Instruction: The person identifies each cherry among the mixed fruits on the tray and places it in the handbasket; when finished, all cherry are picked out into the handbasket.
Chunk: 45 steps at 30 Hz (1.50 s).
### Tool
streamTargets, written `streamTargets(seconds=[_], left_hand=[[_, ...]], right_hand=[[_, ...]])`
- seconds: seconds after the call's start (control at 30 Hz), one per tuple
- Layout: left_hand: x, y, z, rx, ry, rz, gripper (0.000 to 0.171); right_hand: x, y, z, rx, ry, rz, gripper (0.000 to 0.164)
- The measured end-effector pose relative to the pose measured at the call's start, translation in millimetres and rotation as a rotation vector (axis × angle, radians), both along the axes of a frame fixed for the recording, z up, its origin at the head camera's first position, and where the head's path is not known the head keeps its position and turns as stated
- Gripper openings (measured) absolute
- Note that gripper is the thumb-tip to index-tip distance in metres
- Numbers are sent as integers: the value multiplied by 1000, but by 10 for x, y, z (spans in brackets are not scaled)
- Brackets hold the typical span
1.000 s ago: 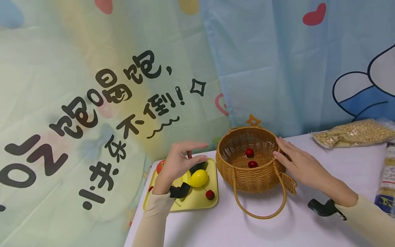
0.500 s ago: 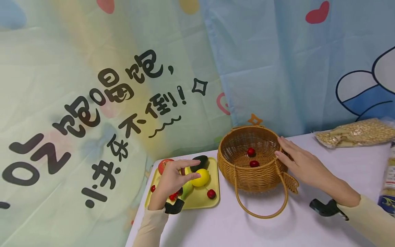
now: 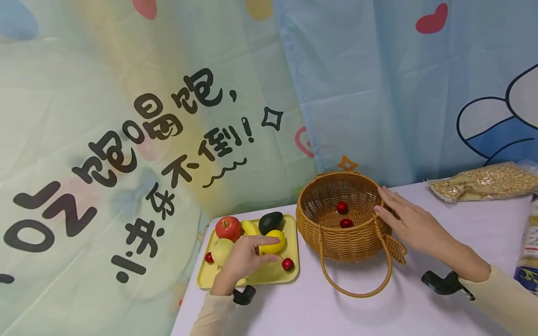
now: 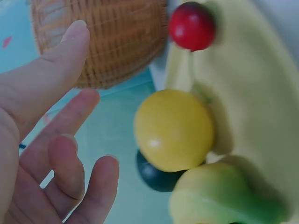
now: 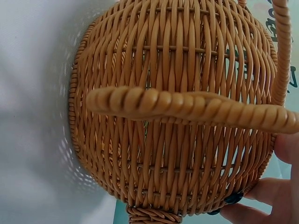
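My left hand [image 3: 244, 259] hovers over the front of a yellow tray [image 3: 269, 276], thumb and forefinger apart with nothing between them. Nearest to it are a lemon [image 3: 275, 237] and a cherry with a stem [image 3: 287, 264]; the left wrist view shows both, the lemon [image 4: 173, 130] in front of a dark avocado. My right hand [image 3: 414, 226] rests its straight fingers on the right rim of a brown wicker basket [image 3: 344, 247]. Inside the basket lie two cherries [image 3: 342, 207]. In the right wrist view, fingertips [image 5: 266, 191] touch the rim beyond the basket's handle [image 5: 187, 105].
An apple [image 3: 229, 228], an avocado [image 3: 271, 222], a banana [image 3: 249, 227], a pale green round fruit [image 3: 221, 252] and another cherry [image 3: 209, 257] share the tray. Back right lie a bag of grains [image 3: 483, 181] and another package [image 3: 528, 261]. A printed curtain [image 3: 349, 93] hangs behind the table.
My left hand has drawn back and lowered toward the tray's front, uncovering the apple, banana and avocado. The right hand and the basket have stayed in place.
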<state>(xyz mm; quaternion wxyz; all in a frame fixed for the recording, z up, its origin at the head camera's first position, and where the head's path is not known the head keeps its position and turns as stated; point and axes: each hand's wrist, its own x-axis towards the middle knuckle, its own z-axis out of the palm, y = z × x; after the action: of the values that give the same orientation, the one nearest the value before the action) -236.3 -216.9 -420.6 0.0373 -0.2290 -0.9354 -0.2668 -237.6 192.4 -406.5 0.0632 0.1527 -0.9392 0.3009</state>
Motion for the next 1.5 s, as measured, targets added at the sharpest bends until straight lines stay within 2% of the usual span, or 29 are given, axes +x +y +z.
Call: streamTargets(seconds=[0.2, 0.5, 0.83, 1.2, 1.5], left_hand=[[6, 62, -133, -93, 4, -9, 40], [1, 98, -306, -179, 11, -31, 37], [17, 138, -364, -246, 4, -55, 37], [28, 200, -418, -197, -14, -57, 39], [35, 230, -432, -204, -18, -30, 41]], right_hand=[[-6, 13, -9, -4, 3, 18, 69], [-12, 6, -23, -8, -9, 3, 70], [0, -4, -17, -1, -9, -2, 70], [10, -1, 1, -8, 3, 1, 69], [18, 5, -4, -12, 0, 0, 70]])
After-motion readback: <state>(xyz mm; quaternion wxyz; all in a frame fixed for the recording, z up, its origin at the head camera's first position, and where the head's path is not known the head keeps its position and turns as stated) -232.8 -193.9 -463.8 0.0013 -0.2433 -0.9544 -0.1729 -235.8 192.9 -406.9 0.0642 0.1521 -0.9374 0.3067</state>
